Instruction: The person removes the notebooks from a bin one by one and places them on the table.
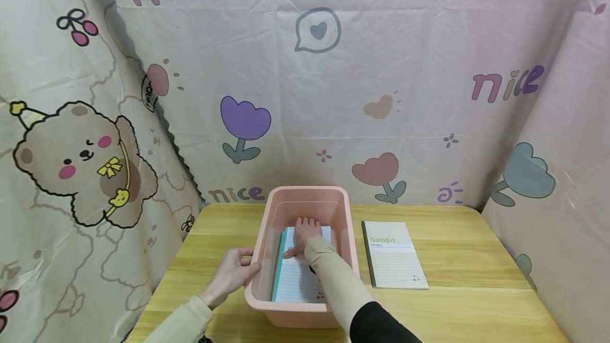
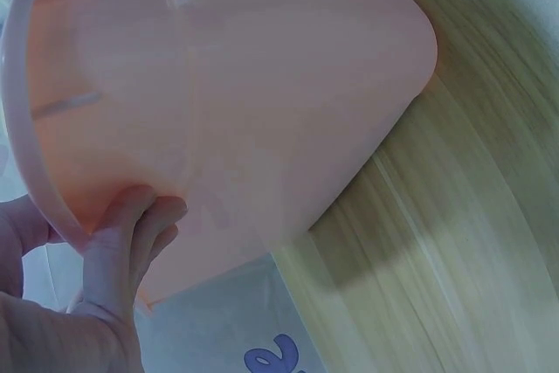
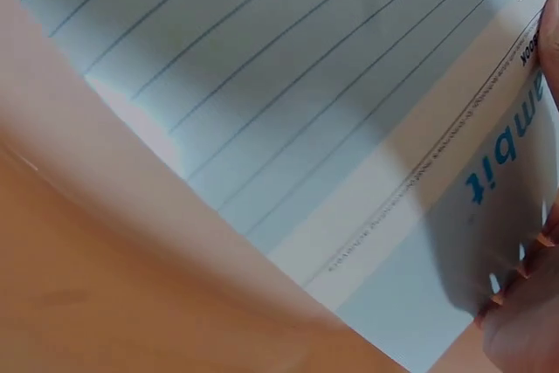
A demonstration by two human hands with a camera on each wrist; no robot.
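Note:
A pink plastic bin (image 1: 305,319) stands on the table, and a notebook (image 1: 297,285) with a lined-pattern cover and teal spine lies inside it. My left hand (image 1: 231,277) grips the bin's left rim; in the left wrist view, that hand (image 2: 96,277) has the thumb and the fingers on opposite sides of the wall. Inside the bin, my right hand (image 1: 307,234) rests on the notebook's upper part, thumb spread toward the spine. The right wrist view shows the notebook cover (image 3: 288,85) close up, with the right-hand fingers (image 3: 528,321) along its top edge, partly out of frame.
Right of the bin, a second notebook (image 1: 395,258) with a dark spine lies flat on the wooden table (image 1: 476,279). A patterned curtain (image 1: 305,94) hangs behind the table and along both sides.

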